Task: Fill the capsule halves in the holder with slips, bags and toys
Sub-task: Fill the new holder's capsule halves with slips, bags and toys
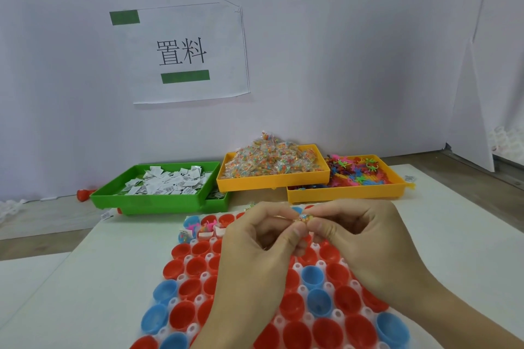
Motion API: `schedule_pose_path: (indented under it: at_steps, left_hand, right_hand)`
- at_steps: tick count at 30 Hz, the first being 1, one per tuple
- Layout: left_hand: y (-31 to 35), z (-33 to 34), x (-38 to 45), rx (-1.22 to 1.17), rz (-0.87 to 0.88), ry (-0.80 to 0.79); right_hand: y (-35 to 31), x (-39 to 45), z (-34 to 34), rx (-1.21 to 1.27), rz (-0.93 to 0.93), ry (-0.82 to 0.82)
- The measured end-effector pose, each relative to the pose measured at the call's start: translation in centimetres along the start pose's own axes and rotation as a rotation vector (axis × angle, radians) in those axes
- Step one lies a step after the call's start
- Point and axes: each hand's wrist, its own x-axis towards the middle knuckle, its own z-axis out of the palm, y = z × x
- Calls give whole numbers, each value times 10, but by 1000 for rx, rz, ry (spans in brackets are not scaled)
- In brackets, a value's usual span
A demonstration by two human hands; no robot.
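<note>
A clear holder [298, 266] on the white table carries several red and blue capsule halves [319, 302]. Halves in the far row hold slips and small toys [209, 227]. Above the holder's far part, my left hand [255, 258] and my right hand [365, 241] meet fingertip to fingertip and together pinch a small clear bag of coloured beads [305, 217]. A green tray [158, 201] holds white slips, a yellow tray [272, 181] is heaped with bead bags, and a second yellow tray [346, 193] holds colourful plastic toys.
The three trays stand in a row beyond the holder, close to a white wall with a paper sign [184, 54]. A red object [84, 194] lies left of the green tray. One loose slip [106, 216] lies on the table near it.
</note>
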Motion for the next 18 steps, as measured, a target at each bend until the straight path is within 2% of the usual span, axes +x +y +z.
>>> schedule_pose_path:
  at_steps: [7,14,18]
  left_hand:
    - [-4,-3,3,-186,-222,-52]
    - [-4,-2,0,-46,-80,-67]
    - [-4,-2,0,10,-40,-49]
  right_hand:
    - [1,1,-2,-53,-69,-10]
    - [2,2,-4,-65,15,-37]
    - [0,2,-5,-53,-1,-77]
